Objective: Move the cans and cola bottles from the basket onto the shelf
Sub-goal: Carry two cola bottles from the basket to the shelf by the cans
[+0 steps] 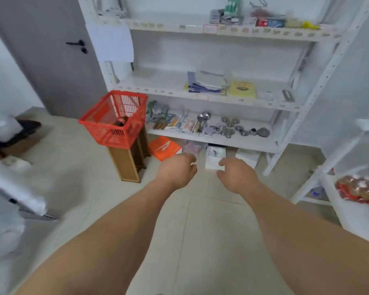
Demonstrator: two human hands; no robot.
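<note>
Nearest, two bare forearms reach over the smooth pale tiled floor. The left hand and right hand hang loosely curled, holding nothing. Further left, a red plastic lattice basket sits atop a narrow brown wooden stand; inside stands a dark cola bottle with a red label. Beyond rises the white perforated-metal shelf, its lower tier bearing rounded steel spoons.
</note>
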